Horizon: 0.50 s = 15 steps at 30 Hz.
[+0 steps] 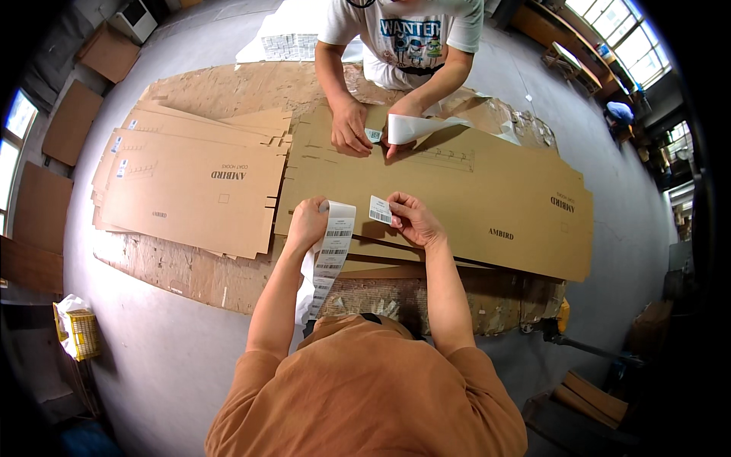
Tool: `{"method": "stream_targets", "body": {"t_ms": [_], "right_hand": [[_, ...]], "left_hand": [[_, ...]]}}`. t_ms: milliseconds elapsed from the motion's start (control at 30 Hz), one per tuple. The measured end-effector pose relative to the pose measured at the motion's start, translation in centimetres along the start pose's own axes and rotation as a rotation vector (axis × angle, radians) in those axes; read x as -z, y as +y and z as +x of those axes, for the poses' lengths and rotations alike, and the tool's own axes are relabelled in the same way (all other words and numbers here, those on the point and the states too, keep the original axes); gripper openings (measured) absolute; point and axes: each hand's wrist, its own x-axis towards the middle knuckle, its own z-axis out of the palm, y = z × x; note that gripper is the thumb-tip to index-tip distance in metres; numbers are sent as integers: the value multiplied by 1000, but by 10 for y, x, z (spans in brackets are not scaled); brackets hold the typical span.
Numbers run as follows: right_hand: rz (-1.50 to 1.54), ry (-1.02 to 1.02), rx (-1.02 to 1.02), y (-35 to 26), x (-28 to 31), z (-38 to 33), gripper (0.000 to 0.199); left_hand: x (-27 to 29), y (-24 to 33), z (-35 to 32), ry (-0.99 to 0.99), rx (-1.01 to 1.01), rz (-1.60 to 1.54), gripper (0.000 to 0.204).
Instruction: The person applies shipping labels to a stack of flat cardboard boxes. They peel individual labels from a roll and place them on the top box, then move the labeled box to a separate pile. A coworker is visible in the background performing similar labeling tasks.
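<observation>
White barcode label (380,210), black bars, in right hand (415,221). White label strip (331,255), black barcodes, under left hand (306,223). Brown flattened carton (457,190) beyond hands.

Label strip (332,255): glossy white paper w/ black print, smooth. Single label (380,210): same paper, matt-ish. Flat box (464,190): brown corrugated cardboard, matt, smooth face. Stack (190,179): same cardboard. Board (205,278) underneath: raw wood, rough, worn. Floor (152,358): grey, smooth, slight sheen.

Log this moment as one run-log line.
left hand: holds barcode label strip | right hand: holds single barcode label | under hands: flat cardboard box blank | co-worker's hands: sticking label
</observation>
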Motion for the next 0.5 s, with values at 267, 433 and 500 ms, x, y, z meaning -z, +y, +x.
{"method": "stream_targets", "body": {"t_ms": [267,433,500], "right_hand": [[-7,13,5,1,1,-1,8],[-8,9,9,1,0,-1,7],[-11,14,10,1,0,-1,7]], "left_hand": [[-2,-4,2,6,-12,-29,28],[-1,-4,2,-3,-4,-5,27],[-2,-6,3,-5,-3,-12,27]]}}
